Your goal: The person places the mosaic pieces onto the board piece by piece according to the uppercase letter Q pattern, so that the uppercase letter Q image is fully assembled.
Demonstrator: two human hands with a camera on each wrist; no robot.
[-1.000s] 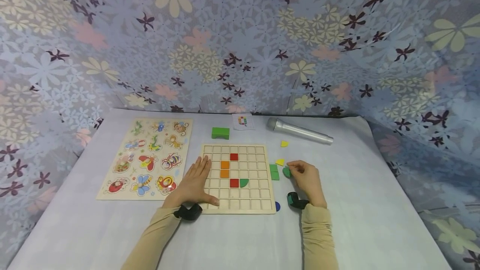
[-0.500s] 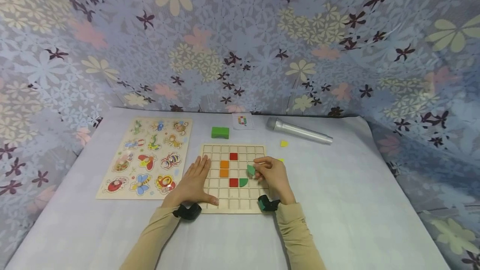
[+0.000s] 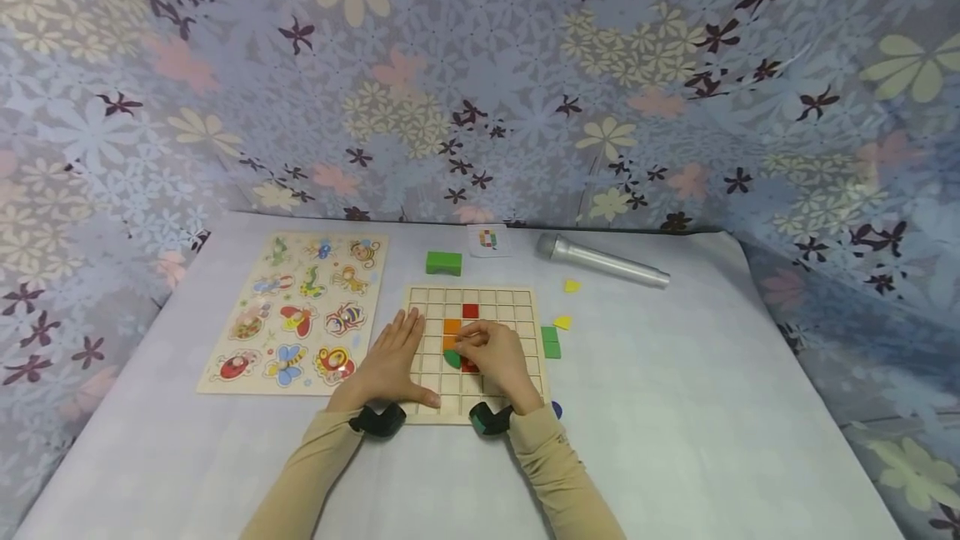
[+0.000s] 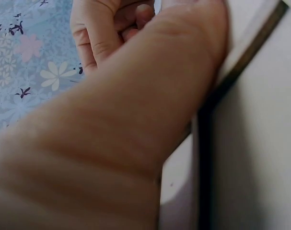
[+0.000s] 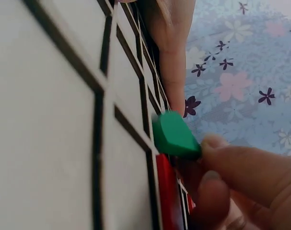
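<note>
- Green quarter-round piece point(image 3: 452, 358) comes first for me: near the middle of the frame, at a cell just left of the lower red tile point(image 5: 167, 194) and below the 2 orange tiles point(image 3: 452, 327).
- My right hand point(image 3: 497, 354) pinches it between thumb and finger; from the right wrist it looks tilted to the board, so I judge it not fully seated.
- My left hand point(image 3: 392, 362) lies flat, fingers spread, over the left side of the grid board point(image 3: 523, 312), gripping nothing; I take it as steadying.
- Done, as far as I can see: the upper red tile point(image 3: 470, 311), both orange tiles and the lower red tile are in cells. My right hand covers some cells, so I can't tell what lies there.
- Off the board, right of centre: 2 green tiles point(image 3: 552, 350), 2 yellow pieces point(image 3: 562, 322) and, lower down, a blue piece point(image 3: 557, 410).
- Top centre, a card point(image 3: 487, 242) shows a coloured pattern; if that guides me, I'd judge the layout partly built, with some loose pieces left.
</note>
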